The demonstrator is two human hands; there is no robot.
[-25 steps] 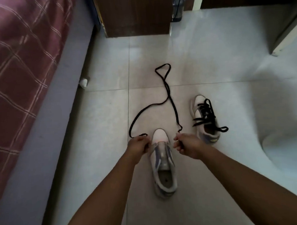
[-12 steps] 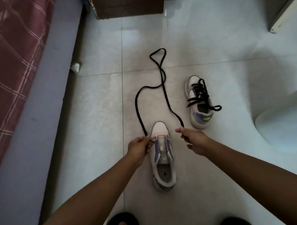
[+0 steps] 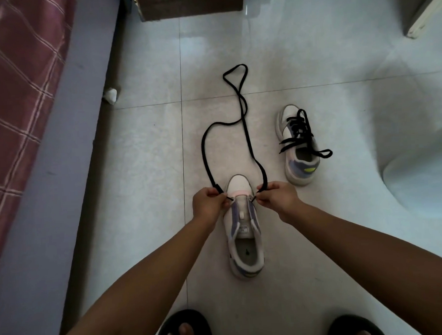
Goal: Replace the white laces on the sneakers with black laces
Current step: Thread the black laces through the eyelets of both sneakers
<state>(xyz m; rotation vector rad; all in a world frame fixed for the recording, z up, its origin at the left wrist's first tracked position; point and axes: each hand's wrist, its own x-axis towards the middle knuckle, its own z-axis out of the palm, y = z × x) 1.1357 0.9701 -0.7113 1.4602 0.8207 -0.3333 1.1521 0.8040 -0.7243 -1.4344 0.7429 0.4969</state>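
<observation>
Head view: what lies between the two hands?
In the head view, the toe end of the unlaced sneaker lies between the left hand and right hand. Each hand pinches one end of the black lace, which loops away over the floor.

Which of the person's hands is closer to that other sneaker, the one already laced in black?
Right. The right hand pinches the black lace just below and left of the laced sneaker; the left hand sits farther off, across the unlaced sneaker.

Black lace [image 3: 246, 130], white-and-lilac sneaker [image 3: 244, 232], maroon plaid bedcover [image 3: 16, 75], pale grey floor tiles [image 3: 148, 150]
</observation>
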